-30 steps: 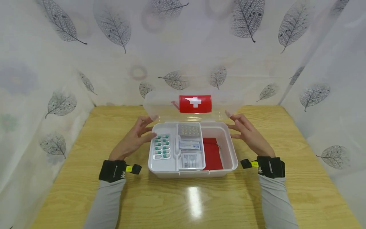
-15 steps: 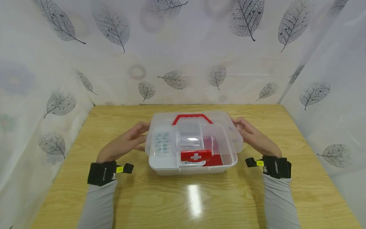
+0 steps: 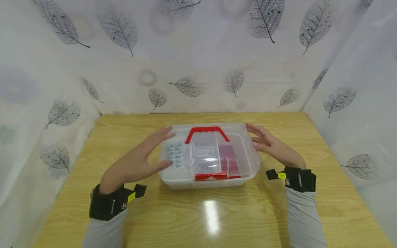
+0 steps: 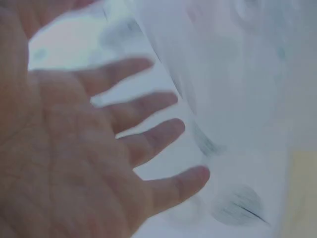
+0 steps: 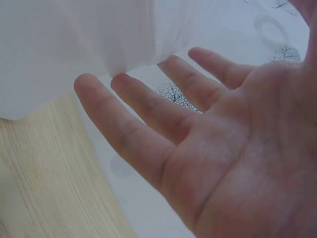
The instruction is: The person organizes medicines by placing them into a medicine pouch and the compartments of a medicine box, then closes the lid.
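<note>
A first-aid box (image 3: 180, 186) stands on the table, its clear lid (image 3: 242, 151) lying down over the white base. On the lid are a red carry handle (image 3: 207, 129) and a red front latch (image 3: 211, 177) with a white cross. Through the lid show a blister pack of green-and-white capsules (image 3: 175, 155) and something red (image 3: 227, 156). My left hand (image 3: 139, 158) reaches over the box's left end, fingers spread and thumb apart; in the left wrist view its palm holds nothing. At the right end, my right hand (image 3: 273, 144) has straight fingertips at the box's side.
The wooden table (image 3: 198, 220) spreads around the box on all sides. Behind it and at both sides hangs a pale curtain (image 3: 198, 58) printed with dark leaves. Each wrist wears a black strap (image 3: 299, 181).
The lid has swung from standing up at the back down onto the base, both hands moving with it. My left hand has since risen over the left end; the right stays beside the box.
</note>
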The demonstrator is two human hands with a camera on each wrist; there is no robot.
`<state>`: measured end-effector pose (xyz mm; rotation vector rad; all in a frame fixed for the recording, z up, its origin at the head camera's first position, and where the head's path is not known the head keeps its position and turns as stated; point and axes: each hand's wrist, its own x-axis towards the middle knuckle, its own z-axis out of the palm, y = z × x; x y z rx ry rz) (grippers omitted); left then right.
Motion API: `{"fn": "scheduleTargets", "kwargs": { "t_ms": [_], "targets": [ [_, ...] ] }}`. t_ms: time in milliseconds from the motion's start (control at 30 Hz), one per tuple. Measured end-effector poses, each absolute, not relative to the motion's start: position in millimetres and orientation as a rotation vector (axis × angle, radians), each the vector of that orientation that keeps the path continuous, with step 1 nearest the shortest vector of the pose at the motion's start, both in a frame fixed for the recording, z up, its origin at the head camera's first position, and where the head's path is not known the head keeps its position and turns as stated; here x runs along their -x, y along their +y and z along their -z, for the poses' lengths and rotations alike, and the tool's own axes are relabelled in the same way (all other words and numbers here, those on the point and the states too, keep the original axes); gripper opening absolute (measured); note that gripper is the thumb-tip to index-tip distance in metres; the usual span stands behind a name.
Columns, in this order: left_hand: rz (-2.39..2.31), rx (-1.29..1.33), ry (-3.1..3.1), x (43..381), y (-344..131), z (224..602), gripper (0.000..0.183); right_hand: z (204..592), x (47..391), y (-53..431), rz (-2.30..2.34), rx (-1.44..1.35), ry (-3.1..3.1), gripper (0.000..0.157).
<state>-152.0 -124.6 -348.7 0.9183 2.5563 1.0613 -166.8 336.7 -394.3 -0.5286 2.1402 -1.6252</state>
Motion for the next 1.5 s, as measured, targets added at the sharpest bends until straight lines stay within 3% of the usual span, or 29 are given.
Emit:
{"fn": "scheduleTargets", "kwargs": {
  "t_ms": [267,567,933,1500],
  "targets": [
    [-0.614,-1.055,2.756,120.3,-74.0,340.7,0.102,396.1,167.1,335.4,1.605,0.559,2.128,0.065],
    [-0.462,-1.212,3.005,119.7,-57.6,348.2,0.089,392.8,167.6,335.5,1.602,0.559,2.128,0.064],
    [-0.571,-1.248,2.974,123.6,-63.8,345.1,0.09,390.7,166.3,335.0,1.625,0.557,2.101,0.065],
    [-0.392,-0.973,2.908,111.5,-50.3,349.7,0.092,390.4,165.9,333.3,1.635,0.538,2.036,0.085]
  ]
}}
